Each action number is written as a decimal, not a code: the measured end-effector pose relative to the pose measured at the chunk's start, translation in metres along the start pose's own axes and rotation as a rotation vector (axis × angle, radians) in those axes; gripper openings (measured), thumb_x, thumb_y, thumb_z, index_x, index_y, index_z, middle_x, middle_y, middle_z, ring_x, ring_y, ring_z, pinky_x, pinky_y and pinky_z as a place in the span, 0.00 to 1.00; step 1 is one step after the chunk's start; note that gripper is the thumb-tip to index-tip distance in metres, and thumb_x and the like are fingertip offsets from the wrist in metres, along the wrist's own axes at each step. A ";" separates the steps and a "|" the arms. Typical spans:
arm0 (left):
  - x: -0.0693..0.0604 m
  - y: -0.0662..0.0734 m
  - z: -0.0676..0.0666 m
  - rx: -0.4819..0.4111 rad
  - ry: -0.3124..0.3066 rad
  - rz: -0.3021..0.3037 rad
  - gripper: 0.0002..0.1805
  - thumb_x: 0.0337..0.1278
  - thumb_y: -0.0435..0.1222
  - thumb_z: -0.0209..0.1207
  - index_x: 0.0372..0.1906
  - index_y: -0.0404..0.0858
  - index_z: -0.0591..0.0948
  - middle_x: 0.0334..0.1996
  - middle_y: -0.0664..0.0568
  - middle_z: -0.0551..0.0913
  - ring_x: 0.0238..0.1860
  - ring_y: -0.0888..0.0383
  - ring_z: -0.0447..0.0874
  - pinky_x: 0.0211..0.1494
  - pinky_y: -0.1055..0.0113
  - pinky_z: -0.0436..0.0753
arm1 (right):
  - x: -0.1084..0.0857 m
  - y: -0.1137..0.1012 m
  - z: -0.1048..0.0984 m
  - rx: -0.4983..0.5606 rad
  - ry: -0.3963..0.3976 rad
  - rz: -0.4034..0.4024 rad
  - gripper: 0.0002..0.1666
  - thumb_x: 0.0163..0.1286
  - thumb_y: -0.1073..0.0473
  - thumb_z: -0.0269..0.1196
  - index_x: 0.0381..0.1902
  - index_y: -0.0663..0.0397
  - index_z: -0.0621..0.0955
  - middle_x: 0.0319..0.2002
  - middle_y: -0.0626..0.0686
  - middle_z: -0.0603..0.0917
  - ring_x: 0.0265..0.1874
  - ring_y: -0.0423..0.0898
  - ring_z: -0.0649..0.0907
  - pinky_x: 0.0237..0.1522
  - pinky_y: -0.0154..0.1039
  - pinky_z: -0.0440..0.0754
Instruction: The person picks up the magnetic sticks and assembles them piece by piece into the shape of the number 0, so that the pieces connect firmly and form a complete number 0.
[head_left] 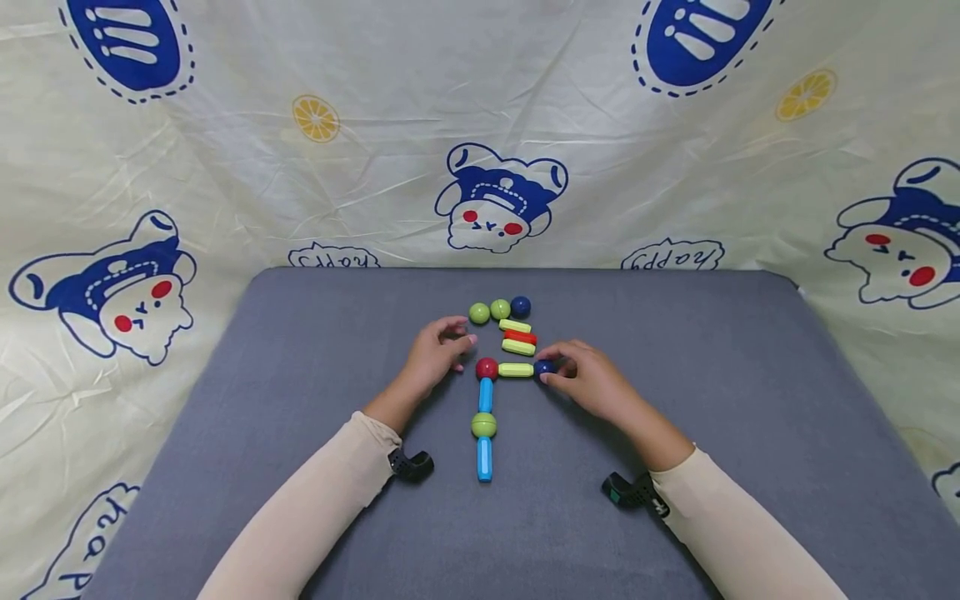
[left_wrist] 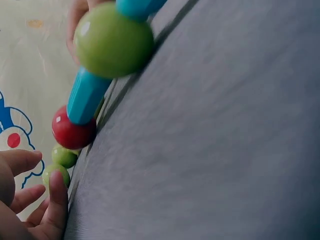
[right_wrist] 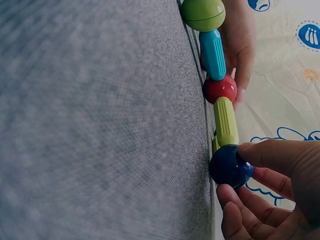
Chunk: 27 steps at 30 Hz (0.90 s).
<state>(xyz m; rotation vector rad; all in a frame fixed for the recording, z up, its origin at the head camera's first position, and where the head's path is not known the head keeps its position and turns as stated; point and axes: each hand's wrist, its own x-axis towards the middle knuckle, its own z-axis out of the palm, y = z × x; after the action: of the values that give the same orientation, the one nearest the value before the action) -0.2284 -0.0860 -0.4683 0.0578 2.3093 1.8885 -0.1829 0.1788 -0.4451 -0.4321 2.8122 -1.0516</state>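
Note:
My right hand (head_left: 588,379) pinches a dark blue ball (right_wrist: 231,166) between thumb and fingers. That ball touches the end of a yellow-green rod (head_left: 516,369), whose other end meets a red ball (head_left: 487,368). From the red ball a blue rod (head_left: 486,395) runs toward me to a green ball (head_left: 483,425), followed by another blue rod (head_left: 484,460). Left of the red ball, my left hand (head_left: 433,357) holds nothing, its fingers apart and relaxed; in the left wrist view the hand (left_wrist: 35,200) is near the balls.
Beyond the joined pieces lie two green balls (head_left: 479,313), a second dark blue ball (head_left: 521,307), two yellow-green rods (head_left: 515,326) and a red rod (head_left: 521,337). All rest on a grey table (head_left: 337,533), with a printed cloth (head_left: 390,192) behind it.

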 end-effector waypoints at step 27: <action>0.043 0.010 0.009 0.254 0.018 0.022 0.19 0.63 0.35 0.66 0.59 0.40 0.82 0.53 0.41 0.81 0.21 0.61 0.75 0.25 0.72 0.80 | 0.001 0.000 0.001 0.010 -0.019 0.020 0.19 0.68 0.59 0.69 0.56 0.50 0.82 0.51 0.57 0.82 0.39 0.46 0.82 0.35 0.37 0.77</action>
<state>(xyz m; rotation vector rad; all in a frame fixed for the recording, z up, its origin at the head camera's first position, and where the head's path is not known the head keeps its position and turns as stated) -0.2701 -0.0701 -0.4639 0.0966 2.5562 1.6002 -0.1836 0.1781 -0.4458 -0.4095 2.7878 -1.0508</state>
